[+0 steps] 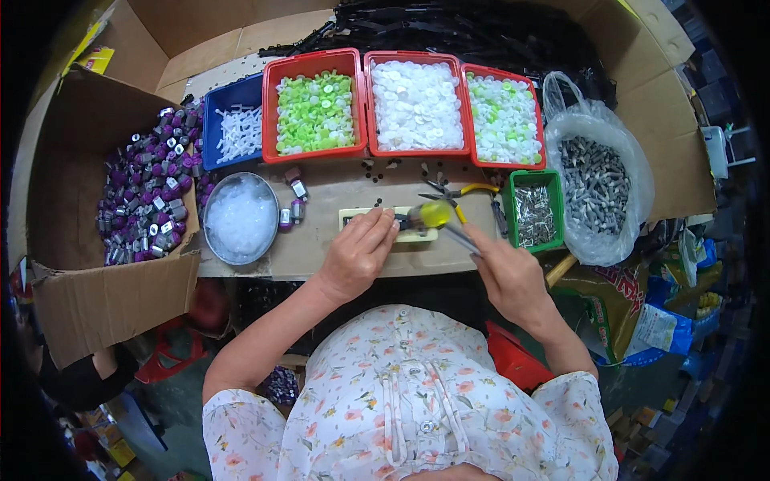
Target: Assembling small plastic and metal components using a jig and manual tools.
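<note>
My right hand (513, 276) is wrapped round the metal handle of a small mallet (435, 212) with a yellow-green head, slightly blurred. The head is over a cream-coloured block (417, 236) on the workbench. With fingertips pinched together, my left hand (361, 248) holds a small dark part (400, 224) at the block, right beside the mallet head. My fingers cover much of this part, so its full shape is hidden. Pliers with yellow-and-black handles (477, 189) lie just beyond the mallet.
Along the back stand a blue bin (210, 132) of white pieces and red bins (269, 104) of green and white caps. A round metal bowl (210, 240) and a carton (120, 280) of purple-and-silver parts are at left. At right are a green bin (513, 232) and a plastic bag (581, 240) of grey parts.
</note>
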The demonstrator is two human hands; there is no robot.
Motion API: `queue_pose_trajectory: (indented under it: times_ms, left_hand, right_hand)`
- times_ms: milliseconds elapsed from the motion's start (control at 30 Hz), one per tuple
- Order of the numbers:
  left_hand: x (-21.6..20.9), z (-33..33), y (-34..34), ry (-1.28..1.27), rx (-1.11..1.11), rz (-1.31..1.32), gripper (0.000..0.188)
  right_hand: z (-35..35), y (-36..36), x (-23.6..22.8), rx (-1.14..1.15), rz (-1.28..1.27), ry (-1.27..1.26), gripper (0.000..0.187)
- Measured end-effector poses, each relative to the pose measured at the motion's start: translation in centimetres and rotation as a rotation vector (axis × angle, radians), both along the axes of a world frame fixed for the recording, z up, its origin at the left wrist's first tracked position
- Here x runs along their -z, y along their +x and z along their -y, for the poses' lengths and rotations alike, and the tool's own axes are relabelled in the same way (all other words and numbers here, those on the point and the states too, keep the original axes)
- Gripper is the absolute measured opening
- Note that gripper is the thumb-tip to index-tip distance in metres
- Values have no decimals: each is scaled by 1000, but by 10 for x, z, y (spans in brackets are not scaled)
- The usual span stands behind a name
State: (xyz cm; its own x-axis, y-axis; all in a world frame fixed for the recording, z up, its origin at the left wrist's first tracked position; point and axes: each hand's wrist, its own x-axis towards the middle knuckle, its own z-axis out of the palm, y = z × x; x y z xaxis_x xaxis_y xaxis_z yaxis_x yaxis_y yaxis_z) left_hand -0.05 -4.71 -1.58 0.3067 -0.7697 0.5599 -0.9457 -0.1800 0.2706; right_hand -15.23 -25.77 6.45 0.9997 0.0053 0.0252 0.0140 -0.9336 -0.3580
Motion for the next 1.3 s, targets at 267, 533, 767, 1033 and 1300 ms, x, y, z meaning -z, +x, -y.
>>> queue_pose_trajectory:
  times_ms: [267, 533, 767, 1033, 1300]
  left_hand:
    - [2, 2, -7, -3, -46, 3, 35]
    - [9, 6, -46, -21, -156, -32, 37]
    - [14, 7, -44, -15, -142, 55, 33]
    - [13, 5, -46, -18, -136, 70, 28]
    - [5, -5, -35, -122, -121, -53, 28]
  right_hand:
    - [1, 1, 13, -6, -82, -151, 47]
    - [4, 9, 0, -38, -10, -90, 49]
    - [-18, 39, 2, -101, 210, -21, 49]
    - [-22, 40, 8, -137, 135, -37, 46]
    - [-5, 27, 7, -21, 125, -49, 46]
